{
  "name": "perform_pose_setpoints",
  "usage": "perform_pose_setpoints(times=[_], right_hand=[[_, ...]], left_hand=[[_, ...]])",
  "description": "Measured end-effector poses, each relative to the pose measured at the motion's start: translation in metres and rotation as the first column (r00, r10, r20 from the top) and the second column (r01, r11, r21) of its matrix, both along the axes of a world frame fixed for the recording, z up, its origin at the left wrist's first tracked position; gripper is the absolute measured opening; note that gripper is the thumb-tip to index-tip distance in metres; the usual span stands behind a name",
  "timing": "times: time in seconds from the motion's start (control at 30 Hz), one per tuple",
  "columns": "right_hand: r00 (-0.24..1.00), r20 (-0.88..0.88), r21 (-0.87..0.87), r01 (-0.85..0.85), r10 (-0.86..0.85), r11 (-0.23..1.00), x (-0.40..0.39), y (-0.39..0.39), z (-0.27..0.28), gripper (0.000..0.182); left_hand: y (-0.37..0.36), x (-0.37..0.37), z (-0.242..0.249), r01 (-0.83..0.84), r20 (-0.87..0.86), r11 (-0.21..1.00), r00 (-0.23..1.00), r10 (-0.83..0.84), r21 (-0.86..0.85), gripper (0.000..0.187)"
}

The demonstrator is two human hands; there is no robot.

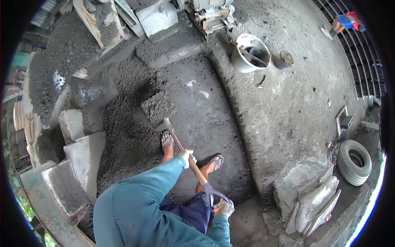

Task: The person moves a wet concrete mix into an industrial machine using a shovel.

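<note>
I hold a shovel across my front. My left hand is closed round its wooden shaft, low down near the blade. At the other end my right hand grips the purple-blue D-shaped handle, with something orange beside the fingers. A heap of dark grey, damp-looking gravelly mix covers the shovel's blade, so most of the blade is hidden. Behind and left of it spreads a larger pile of the same mix. My sandalled feet stand on either side of the shaft.
A raised concrete edge runs along the right. Beyond it stand a white bucket with things inside, a smaller can and a tyre. Slabs line the left; a motor sits at the top. Another person's leg shows far right.
</note>
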State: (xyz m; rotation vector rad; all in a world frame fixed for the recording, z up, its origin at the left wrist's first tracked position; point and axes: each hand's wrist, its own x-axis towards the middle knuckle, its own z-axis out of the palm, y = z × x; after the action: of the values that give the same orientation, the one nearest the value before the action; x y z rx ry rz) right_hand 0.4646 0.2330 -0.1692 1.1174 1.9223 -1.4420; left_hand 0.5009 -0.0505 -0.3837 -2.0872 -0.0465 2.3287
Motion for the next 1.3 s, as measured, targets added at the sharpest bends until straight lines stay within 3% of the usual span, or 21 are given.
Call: perform_pose_setpoints(times=[0.2, 0.27, 0.33, 0.4, 0.47, 0.57, 0.6, 0.63, 0.67, 0.7, 0.73, 0.77, 0.8, 0.83, 0.9, 1.03, 1.13, 1.17, 1.2, 1.23, 1.3], right_hand=[[0.974, -0.133, -0.042, -0.188, 0.181, 0.981, -0.044, 0.152, 0.082, 0.011], [0.960, -0.150, -0.073, -0.249, 0.236, 0.966, -0.068, 0.191, 0.094, 0.011], [0.969, -0.075, -0.134, -0.243, 0.235, 0.961, -0.089, 0.214, 0.090, 0.014], [0.982, 0.080, -0.220, -0.153, 0.174, 0.964, -0.099, 0.231, 0.057, 0.018], [0.970, 0.231, -0.314, 0.006, 0.071, 0.949, -0.103, 0.243, -0.011, 0.022], [0.973, 0.033, -0.615, -0.160, 0.229, 0.772, -0.104, 0.064, 0.090, 0.018], [0.821, -0.228, -0.538, -0.554, 0.523, 0.636, -0.111, 0.057, 0.067, 0.012], [0.541, -0.451, -0.104, -0.822, 0.710, 0.561, -0.118, 0.054, 0.071, 0.006], [0.716, -0.371, -0.514, -0.689, 0.592, 0.511, -0.133, 0.056, 0.097, 0.008], [0.899, -0.081, -0.698, -0.360, 0.431, 0.619, -0.148, 0.090, 0.066, 0.020], [0.959, 0.024, -0.574, -0.219, 0.284, 0.789, -0.154, 0.108, 0.100, 0.028], [0.957, 0.025, -0.516, -0.236, 0.289, 0.823, -0.157, 0.174, 0.070, 0.028], [0.967, 0.024, -0.540, -0.202, 0.255, 0.817, -0.156, 0.211, 0.090, 0.013], [0.962, -0.124, -0.295, -0.271, 0.244, 0.916, -0.143, 0.203, 0.132, 0.005], [0.984, -0.014, -0.161, -0.178, 0.178, 0.971, -0.125, 0.229, 0.135, 0.018], [0.945, -0.171, 0.117, -0.262, 0.279, 0.958, -0.080, 0.169, 0.110, 0.022], [0.948, -0.133, 0.107, -0.277, 0.290, 0.955, -0.064, 0.068, 0.071, 0.023], [0.944, 0.054, 0.049, -0.329, 0.326, 0.943, -0.071, 0.012, 0.079, 0.023], [0.950, -0.029, -0.160, -0.310, 0.310, 0.937, -0.074, 0.000, 0.059, 0.020], [0.956, -0.009, -0.069, -0.292, 0.292, 0.954, -0.071, -0.032, 0.023, 0.020], [0.936, -0.038, -0.173, -0.351, 0.350, 0.920, -0.063, -0.112, -0.011, 0.020]], left_hand=[[0.124, -0.018, 0.090, -0.116, -0.018, 0.984, 0.993, 0.119, 0.135, 0.014], [0.161, -0.012, 0.092, -0.090, -0.223, 0.991, 0.969, 0.109, 0.095, 0.016], [0.169, -0.021, 0.138, -0.137, -0.171, 0.989, 0.975, 0.144, 0.055, 0.019], [0.138, -0.048, 0.270, -0.215, 0.022, 0.974, 0.976, 0.217, -0.075, 0.018], [0.101, -0.039, 0.335, -0.365, -0.145, 0.907, 0.929, 0.340, -0.209, 0.019], [0.009, -0.025, 0.413, -0.441, -0.438, 0.756, 0.870, 0.227, -0.484, 0.017], [-0.011, -0.019, 0.419, -0.435, -0.502, 0.677, 0.858, 0.110, -0.594, 0.015], [-0.022, -0.020, 0.409, -0.394, -0.467, 0.729, 0.877, 0.116, -0.560, 0.015], [-0.022, -0.019, 0.396, -0.356, -0.430, 0.778, 0.894, 0.123, -0.518, 0.016], [0.007, -0.030, 0.402, -0.319, -0.440, 0.839, 0.892, 0.108, -0.441, 0.016], [0.036, -0.033, 0.380, -0.278, -0.409, 0.922, 0.900, 0.151, -0.271, 0.014], [0.067, -0.035, 0.338, -0.274, -0.424, 0.959, 0.878, 0.223, -0.064, 0.014], [0.100, -0.043, 0.315, -0.266, -0.320, 0.963, 0.908, 0.269, 0.055, 0.014], [0.122, -0.053, 0.299, -0.337, -0.326, 0.894, 0.844, 0.425, 0.294, 0.017], [0.163, -0.060, 0.234, -0.129, -0.254, 0.991, 0.959, 0.129, 0.016, 0.024], [0.168, -0.075, 0.122, -0.006, -0.119, 0.995, 0.993, 0.017, 0.095, 0.017], [0.102, -0.083, 0.082, -0.010, -0.054, 0.989, 0.998, 0.019, 0.146, 0.023], [0.087, -0.073, 0.028, 0.002, 0.020, 0.985, 1.000, -0.006, 0.172, 0.026], [0.072, -0.060, -0.010, 0.025, -0.076, 0.998, 0.997, -0.020, 0.060, 0.029], [0.037, -0.059, 0.002, -0.007, -0.092, 0.998, 0.996, 0.002, -0.057, 0.032], [-0.033, -0.044, 0.021, -0.087, -0.146, 0.996, 0.985, 0.090, 0.029, 0.036]])
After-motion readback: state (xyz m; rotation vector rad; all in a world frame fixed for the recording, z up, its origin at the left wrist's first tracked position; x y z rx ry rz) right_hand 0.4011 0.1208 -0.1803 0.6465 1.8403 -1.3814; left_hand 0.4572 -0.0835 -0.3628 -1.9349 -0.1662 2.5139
